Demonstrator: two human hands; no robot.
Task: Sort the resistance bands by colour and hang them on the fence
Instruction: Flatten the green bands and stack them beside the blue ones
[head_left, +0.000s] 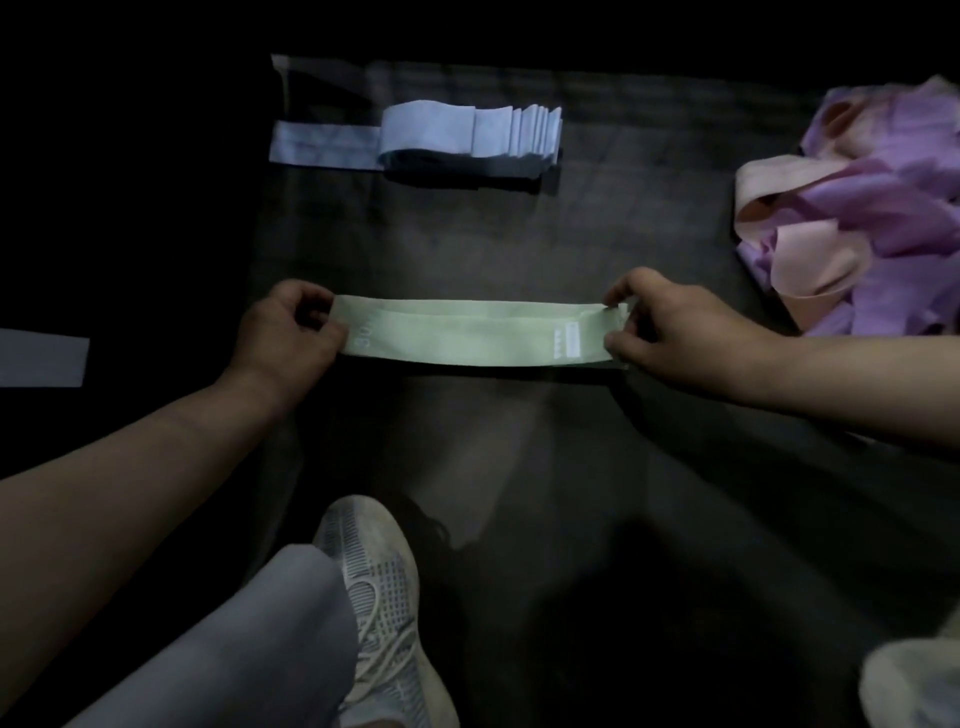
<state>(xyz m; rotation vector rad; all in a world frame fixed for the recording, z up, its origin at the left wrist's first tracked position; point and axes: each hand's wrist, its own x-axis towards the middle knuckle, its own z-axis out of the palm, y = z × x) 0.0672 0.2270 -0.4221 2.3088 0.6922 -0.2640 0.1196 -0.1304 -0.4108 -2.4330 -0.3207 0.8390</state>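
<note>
1. Nearest the lens: bent knee in grey trouser fabric (234, 639) beside a white mesh lace-up trainer (379, 597), on a dark floor (519, 234).
2. Far right: loose tangled heap of lilac and peach fabric resistance bands (872, 208), unsorted.
3. Top centre: neat overlapping row of pale blue flat bands (467, 137), well apart from the heap.
4. Centre: pale green flat fabric loop band (467, 332), pulled straight, seemingly laid on the floor.
5. Left hand (291, 332) pinching its left end; right hand (670, 332) pinching its right end.
6. Likely step: sorting, starting a green pile. Next, probably: letting go with edges squared, then reaching right into the heap. No fence in view; hanging not yet begun.
</note>
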